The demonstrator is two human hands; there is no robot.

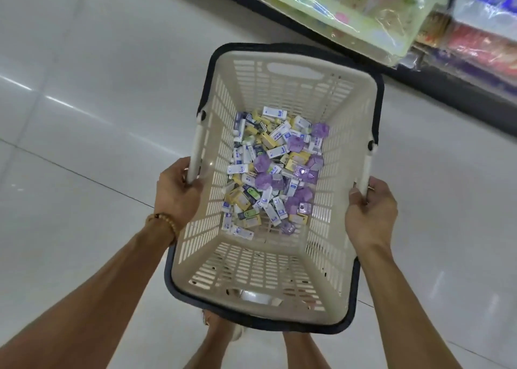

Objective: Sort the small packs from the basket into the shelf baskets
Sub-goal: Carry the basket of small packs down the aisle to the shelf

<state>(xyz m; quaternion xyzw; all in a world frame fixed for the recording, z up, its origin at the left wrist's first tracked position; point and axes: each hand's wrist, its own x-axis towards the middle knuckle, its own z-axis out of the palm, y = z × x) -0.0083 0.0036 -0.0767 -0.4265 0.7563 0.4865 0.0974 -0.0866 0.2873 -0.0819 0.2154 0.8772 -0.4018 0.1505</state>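
Both hands are on the basket (282,94), which fills the centre of the frame above the pale tiled floor (84,88): the left hand (177,192) curls round the white handle bar on the left rim, the right hand (370,209) grips its twin on the right, thumb laid along the bar. Down on the basket's bottom lies a loose heap of small packs (272,172), white-and-blue, yellow and purple all jumbled together. This reads as the carrying stage, with no pack picked out yet. The next move likely calls for setting the basket down or freeing one hand, then pinching a single pack out of the jumble. The shelf baskets are nowhere in view; only wrapped goods (363,13) on a shelf cross the upper right, cut off by the frame edge and blurred. The print on the packs is too small to read, and the person's feet are mostly hidden beneath the basket.
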